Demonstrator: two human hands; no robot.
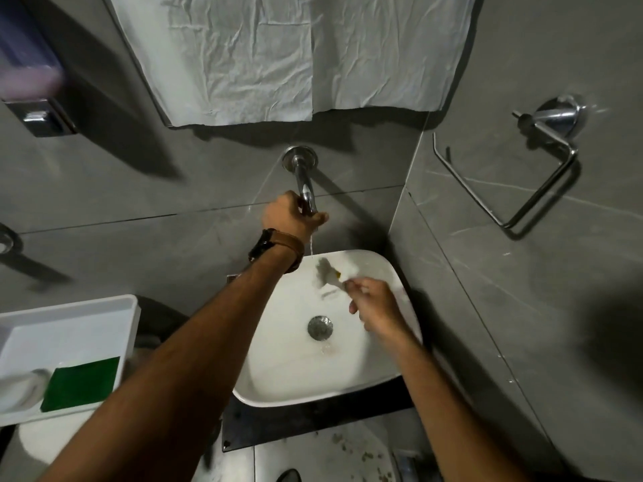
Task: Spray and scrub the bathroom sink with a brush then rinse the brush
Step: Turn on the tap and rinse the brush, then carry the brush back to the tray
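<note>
A white rectangular sink [379,373] sits below a chrome wall tap [303,182], with a round metal drain [320,328] at its middle. My left hand [290,215] is closed around the tap's end, a watch on its wrist. A thin stream of water falls from the tap into the basin. My right hand [377,307] holds a small brush [328,273] by its handle over the back of the basin, near the stream. The brush head is blurred by motion.
A white tray [114,307] at the left holds a green scrub pad [81,384] and a pale soap-like item [21,386]. Crumpled white paper [288,53] covers the wall above the tap. A chrome towel ring [522,175] hangs on the right wall. A dispenser [28,67] is mounted upper left.
</note>
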